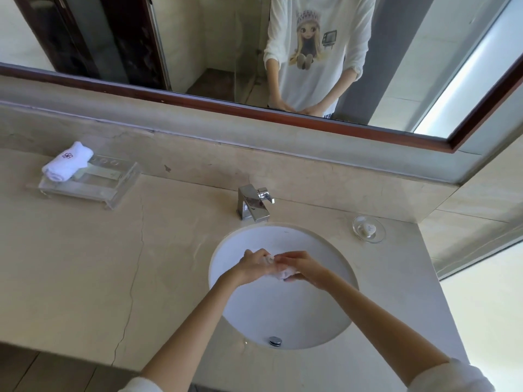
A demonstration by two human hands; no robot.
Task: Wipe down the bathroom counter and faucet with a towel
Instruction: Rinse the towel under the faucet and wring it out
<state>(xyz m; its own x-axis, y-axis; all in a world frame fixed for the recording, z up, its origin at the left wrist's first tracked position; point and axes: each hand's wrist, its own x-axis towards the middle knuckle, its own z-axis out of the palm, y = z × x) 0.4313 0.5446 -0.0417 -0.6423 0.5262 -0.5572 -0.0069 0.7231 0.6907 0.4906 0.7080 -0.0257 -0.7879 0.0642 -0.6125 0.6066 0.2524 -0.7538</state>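
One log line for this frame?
stage: wringing | both hands grip small white cloth over sink | faucet untouched | rolled towel on tray

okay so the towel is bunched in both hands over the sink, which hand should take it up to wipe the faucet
Probably the right hand. More of the bunched towel sits under its fingers, and the faucet stands just beyond the basin, roughly straight ahead. The left hand grips only one end.

Beige marble bench (85, 264) is carrying a clear tray (90, 182) sitting far left, chrome faucet (254, 203) standing behind the inset sink (334, 256), glass soap dish (368, 229) lying far right.
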